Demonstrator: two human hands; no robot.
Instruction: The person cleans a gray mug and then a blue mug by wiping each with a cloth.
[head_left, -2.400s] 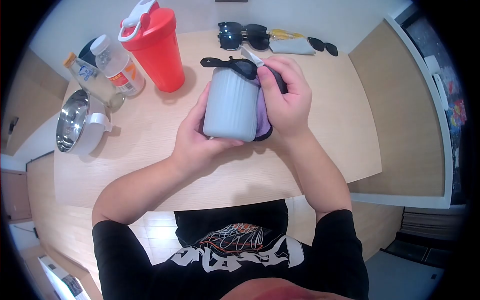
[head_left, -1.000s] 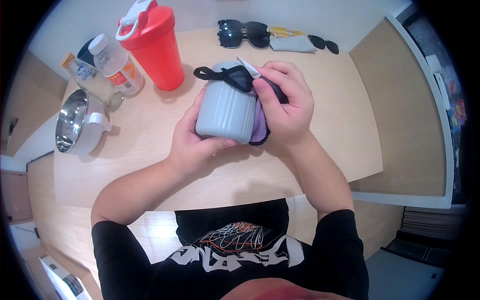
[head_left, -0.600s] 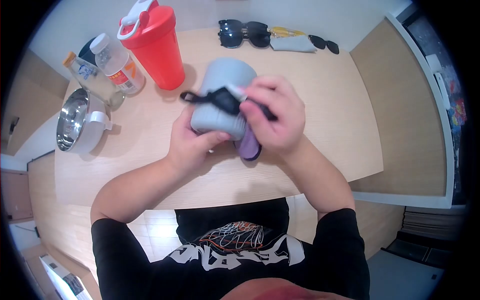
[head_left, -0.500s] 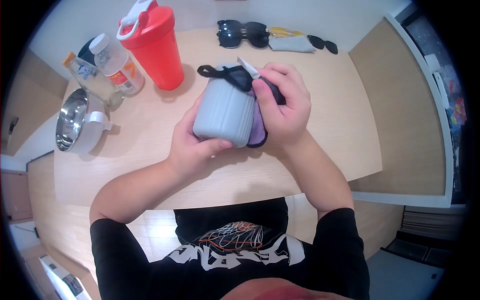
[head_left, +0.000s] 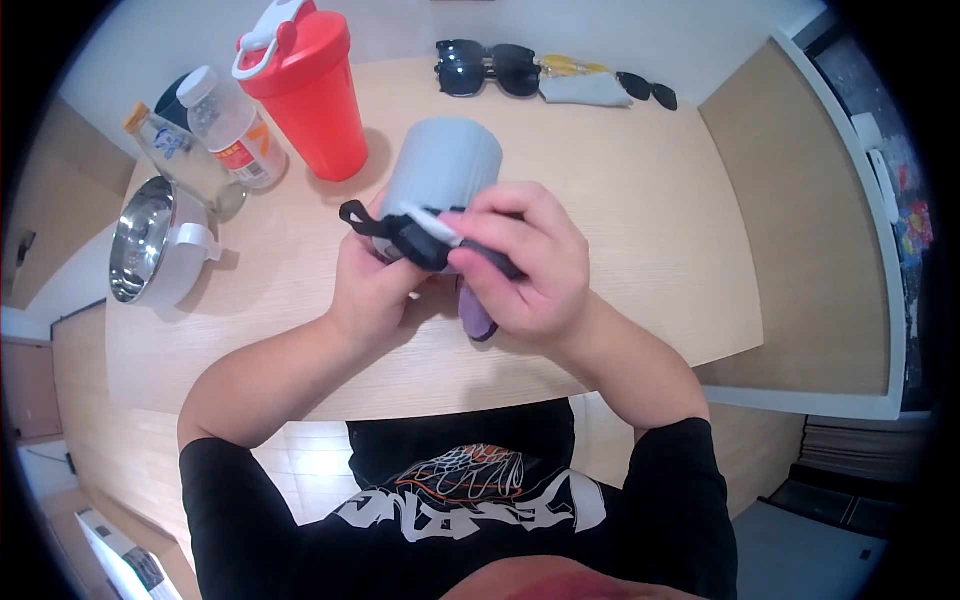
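A grey-blue ribbed cup (head_left: 440,165) is held above the table, its closed end facing away from me. My left hand (head_left: 372,285) is wrapped round its near end. My right hand (head_left: 530,255) pinches a purple cloth with black edging (head_left: 475,312) against that same end. Between the right fingers a white tag (head_left: 432,222) sticks out, and a black loop (head_left: 355,215) of the cloth reaches over toward the left hand. Cloth and fingers hide the cup's near rim.
At the back left stand a red shaker bottle (head_left: 318,110), a plastic bottle (head_left: 262,160), an orange-capped glass bottle (head_left: 205,170) and a steel-lined mug (head_left: 172,265). Sunglasses (head_left: 488,72), a grey pouch (head_left: 585,90) and dark clip-on lenses (head_left: 648,92) lie along the back.
The cup has been turned over, so its near end now points toward me. My right hand, with the cloth and tag, has come nearer and moved left.
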